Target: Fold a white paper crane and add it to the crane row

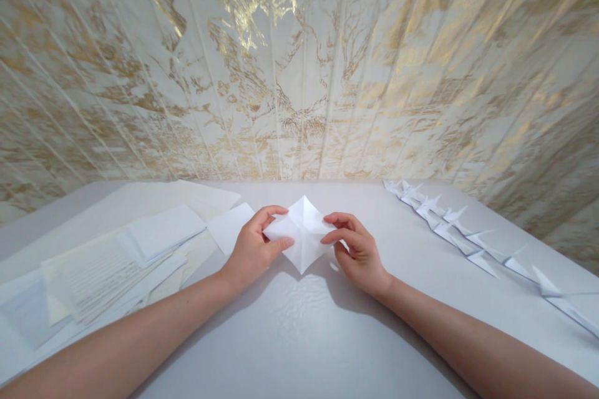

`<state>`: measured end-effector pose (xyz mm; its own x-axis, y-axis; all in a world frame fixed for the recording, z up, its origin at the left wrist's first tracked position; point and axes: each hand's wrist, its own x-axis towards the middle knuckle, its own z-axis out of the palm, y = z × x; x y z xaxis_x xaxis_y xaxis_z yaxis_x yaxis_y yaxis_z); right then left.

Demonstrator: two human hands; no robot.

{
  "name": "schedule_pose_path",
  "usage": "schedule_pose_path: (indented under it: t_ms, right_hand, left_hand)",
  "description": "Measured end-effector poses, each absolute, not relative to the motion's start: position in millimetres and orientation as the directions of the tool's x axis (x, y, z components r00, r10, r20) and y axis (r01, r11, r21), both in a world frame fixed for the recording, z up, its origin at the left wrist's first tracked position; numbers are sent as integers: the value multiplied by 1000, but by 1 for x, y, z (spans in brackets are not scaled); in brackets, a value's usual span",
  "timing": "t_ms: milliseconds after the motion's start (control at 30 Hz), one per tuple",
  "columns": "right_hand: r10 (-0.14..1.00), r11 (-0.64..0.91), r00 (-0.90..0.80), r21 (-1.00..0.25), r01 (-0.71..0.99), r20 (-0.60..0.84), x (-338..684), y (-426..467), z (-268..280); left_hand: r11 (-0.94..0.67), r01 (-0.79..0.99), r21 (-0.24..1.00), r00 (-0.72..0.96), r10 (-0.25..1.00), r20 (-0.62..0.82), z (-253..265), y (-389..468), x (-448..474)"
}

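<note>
White paper [302, 238] between curled hands [251, 243]

We look through one head-worn camera, facing forward and down across the table [309, 343]. Our view is wide: the left hand [250, 248] and right hand [361, 257] sit below centre at close range, the gold-patterned backdrop [299, 75] beyond.

A creased white paper diamond [303, 234] is held between both hands [250, 244] [359, 259].

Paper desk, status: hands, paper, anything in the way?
Left hand gripping creased white paper; right hand at its right edge. Loose sheets left, folded figures right; neither between hands.
</note>
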<state>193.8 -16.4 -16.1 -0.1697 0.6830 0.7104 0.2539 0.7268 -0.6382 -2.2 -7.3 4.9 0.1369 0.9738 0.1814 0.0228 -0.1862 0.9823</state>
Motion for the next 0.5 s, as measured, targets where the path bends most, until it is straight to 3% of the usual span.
schedule_pose_path:
  t_ms: [200,333,500]
  right_hand:
    - [728,677,-167,-658,330,665,190,-19,-15]
    - [673,707,-159,-564,427,723,184,-18,-19]
    - [566,794,-294,-414,445,770,180,-24,-19]
  left_hand:
    - [-195,228,954,105,979,175,11,-13,0]
    - [-170,217,961,110,983,149,14,-17,7]
    - [-115,164,980,63,992,106,11,-14,10]
